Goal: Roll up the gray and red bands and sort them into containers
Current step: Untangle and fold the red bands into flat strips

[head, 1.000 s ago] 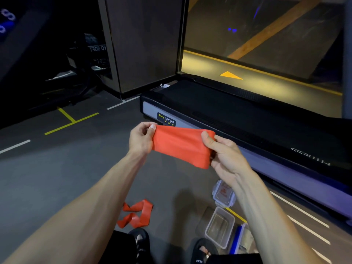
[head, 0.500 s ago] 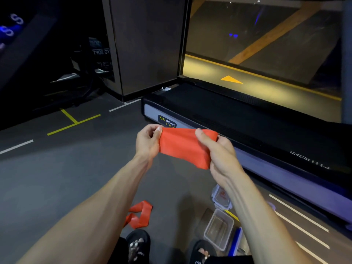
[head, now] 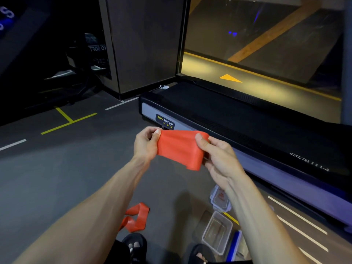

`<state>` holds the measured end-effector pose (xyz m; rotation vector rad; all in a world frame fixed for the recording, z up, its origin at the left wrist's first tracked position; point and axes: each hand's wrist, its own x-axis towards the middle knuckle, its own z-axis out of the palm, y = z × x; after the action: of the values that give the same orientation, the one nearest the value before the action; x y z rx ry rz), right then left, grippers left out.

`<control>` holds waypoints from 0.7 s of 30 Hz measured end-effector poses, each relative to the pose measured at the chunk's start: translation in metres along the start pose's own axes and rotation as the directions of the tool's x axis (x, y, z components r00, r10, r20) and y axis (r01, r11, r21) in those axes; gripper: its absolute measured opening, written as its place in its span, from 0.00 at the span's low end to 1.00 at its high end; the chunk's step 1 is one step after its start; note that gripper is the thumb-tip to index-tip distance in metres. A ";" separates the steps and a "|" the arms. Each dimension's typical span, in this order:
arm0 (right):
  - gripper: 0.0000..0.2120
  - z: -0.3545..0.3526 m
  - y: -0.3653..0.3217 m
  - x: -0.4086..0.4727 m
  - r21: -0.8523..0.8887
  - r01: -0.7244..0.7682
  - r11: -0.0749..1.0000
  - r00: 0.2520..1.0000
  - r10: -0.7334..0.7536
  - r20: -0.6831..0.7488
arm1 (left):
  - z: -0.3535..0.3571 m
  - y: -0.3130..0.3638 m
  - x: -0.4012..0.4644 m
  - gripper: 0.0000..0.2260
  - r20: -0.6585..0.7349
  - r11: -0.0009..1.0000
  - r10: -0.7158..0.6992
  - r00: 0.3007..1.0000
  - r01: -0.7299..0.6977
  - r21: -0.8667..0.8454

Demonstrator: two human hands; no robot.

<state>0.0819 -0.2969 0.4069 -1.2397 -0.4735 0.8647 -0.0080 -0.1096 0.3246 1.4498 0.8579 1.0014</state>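
At the bottom of the frame I am seeing two feet in black sandals [head: 134,246] on the gray floor. Just above them, at lower middle, a loose red band [head: 136,219] is lying on the floor. At lower right, a clear open container [head: 217,232] is waiting, with a clear lid [head: 220,198] lying just above it.

In the middle of the frame, both arms are reaching forward. The left hand [head: 144,144] is pinching the left end of the red band in hand [head: 180,148] with thumb and fingers. The right hand [head: 219,159] is gripping the right end, thumb on top.

To roll it well, I think I should be keeping the band flat and tight, then turning one end over evenly.

Behind it, a black treadmill [head: 247,119] is stretching to the right.
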 end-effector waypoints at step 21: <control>0.14 0.020 0.010 0.043 -0.075 -0.037 0.996 0.993 0.028 -0.112 | 0.005 -0.022 0.031 0.08 0.047 0.999 -0.010 0.999 0.007 0.051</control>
<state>0.0908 -0.2499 0.3977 -1.3619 -0.4015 0.8068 0.0091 -0.0808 0.3067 1.5060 0.8596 0.9411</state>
